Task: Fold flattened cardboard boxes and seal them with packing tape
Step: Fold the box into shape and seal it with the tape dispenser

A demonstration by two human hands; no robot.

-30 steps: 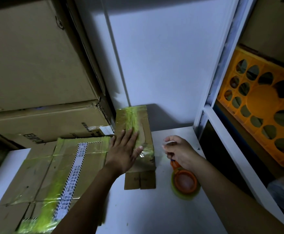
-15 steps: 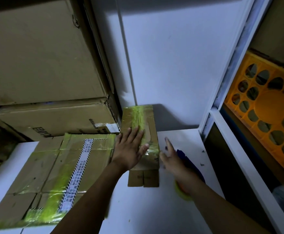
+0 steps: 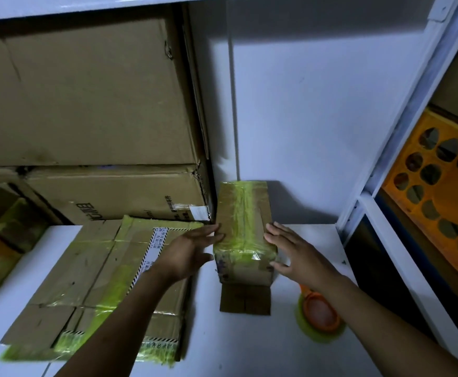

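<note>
A small cardboard box (image 3: 242, 221) stands on the white table (image 3: 249, 346), its top sealed with yellow-green tape, its bottom flaps splayed toward me. My left hand (image 3: 188, 251) lies against the box's left side with fingers straight. My right hand (image 3: 297, 253) lies against its right side, fingers spread, thumb near the front corner. A roll of yellow-green tape on an orange dispenser (image 3: 319, 317) lies on the table under my right forearm. A stack of flattened, taped cardboard boxes (image 3: 91, 284) lies to the left.
Big cardboard cartons (image 3: 86, 104) are stacked at the back left under a shelf. A white wall panel (image 3: 317, 118) stands behind the box. A white rack post (image 3: 402, 126) and an orange perforated crate (image 3: 440, 186) are on the right.
My left hand slid off the box's top to its left side. My right hand let go of the tape dispenser and came to the box's right side. The view moved closer.
</note>
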